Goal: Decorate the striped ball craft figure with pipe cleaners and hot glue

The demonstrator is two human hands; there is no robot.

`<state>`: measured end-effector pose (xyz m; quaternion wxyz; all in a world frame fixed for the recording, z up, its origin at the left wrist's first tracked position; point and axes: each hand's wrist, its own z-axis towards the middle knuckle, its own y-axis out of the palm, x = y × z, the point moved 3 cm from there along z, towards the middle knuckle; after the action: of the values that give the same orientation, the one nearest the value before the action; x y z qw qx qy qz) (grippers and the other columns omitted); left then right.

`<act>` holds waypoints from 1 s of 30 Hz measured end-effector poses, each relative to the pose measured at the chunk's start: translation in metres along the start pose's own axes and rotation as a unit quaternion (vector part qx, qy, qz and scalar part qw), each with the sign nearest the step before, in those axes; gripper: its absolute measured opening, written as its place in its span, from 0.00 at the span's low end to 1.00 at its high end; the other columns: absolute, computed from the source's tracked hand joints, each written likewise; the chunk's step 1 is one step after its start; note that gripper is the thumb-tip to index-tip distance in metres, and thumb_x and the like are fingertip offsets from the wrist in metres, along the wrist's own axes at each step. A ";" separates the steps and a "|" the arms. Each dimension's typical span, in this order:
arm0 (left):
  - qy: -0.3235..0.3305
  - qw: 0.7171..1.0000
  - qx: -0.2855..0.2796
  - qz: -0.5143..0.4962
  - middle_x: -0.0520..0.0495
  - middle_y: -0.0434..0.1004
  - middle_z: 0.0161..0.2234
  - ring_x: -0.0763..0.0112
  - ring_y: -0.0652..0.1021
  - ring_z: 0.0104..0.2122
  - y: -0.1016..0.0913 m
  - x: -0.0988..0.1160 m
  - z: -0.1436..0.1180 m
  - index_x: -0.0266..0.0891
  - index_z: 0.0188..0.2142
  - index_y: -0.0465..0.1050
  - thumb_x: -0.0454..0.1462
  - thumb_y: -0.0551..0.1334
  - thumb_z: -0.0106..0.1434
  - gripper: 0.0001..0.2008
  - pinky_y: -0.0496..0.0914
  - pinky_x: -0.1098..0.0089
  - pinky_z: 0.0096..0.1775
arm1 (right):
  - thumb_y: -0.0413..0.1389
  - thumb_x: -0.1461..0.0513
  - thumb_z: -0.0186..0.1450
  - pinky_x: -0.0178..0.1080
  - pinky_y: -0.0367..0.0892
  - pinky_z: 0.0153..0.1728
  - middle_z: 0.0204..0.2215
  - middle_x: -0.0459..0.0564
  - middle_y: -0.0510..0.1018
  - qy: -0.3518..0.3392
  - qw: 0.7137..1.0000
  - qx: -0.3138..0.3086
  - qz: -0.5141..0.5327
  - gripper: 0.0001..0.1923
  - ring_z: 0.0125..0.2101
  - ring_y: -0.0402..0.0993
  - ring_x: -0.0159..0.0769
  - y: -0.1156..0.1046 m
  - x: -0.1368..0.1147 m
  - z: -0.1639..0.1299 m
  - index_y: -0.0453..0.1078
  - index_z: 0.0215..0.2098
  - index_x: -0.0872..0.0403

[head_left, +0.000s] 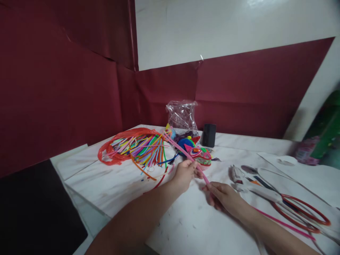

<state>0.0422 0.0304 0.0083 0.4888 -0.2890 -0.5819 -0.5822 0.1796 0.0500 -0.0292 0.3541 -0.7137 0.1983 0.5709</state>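
While the pink pipe cleaner stretches slantwise above the counter, both hands pinch it: the left hand clenched at mid-length, the right hand closed on its near end. It looks like shaping work; bending would need 1 grip steady. Behind lie a multicoloured pipe-cleaner bundle, a glue gun and scissors.

Left of the felt mask on the worktop: pipe cleaner pile. Behind it: plastic bag, black box. Right: glue gun, scissors.
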 end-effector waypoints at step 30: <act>0.063 0.972 0.005 0.225 0.47 0.74 0.24 0.72 0.71 0.25 -0.001 0.006 -0.001 0.36 0.28 0.73 0.47 0.58 0.58 0.15 0.65 0.71 0.32 | 0.46 0.44 0.61 0.30 0.49 0.16 0.15 0.40 0.66 -0.051 0.997 0.003 -0.062 0.22 0.14 0.54 0.24 0.002 0.001 -0.001 0.61 0.25 0.54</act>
<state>0.0391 0.0281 0.0132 0.6449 -0.3726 -0.4726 -0.4711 0.1787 0.0479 -0.0303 0.4002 -0.6938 0.1370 0.5828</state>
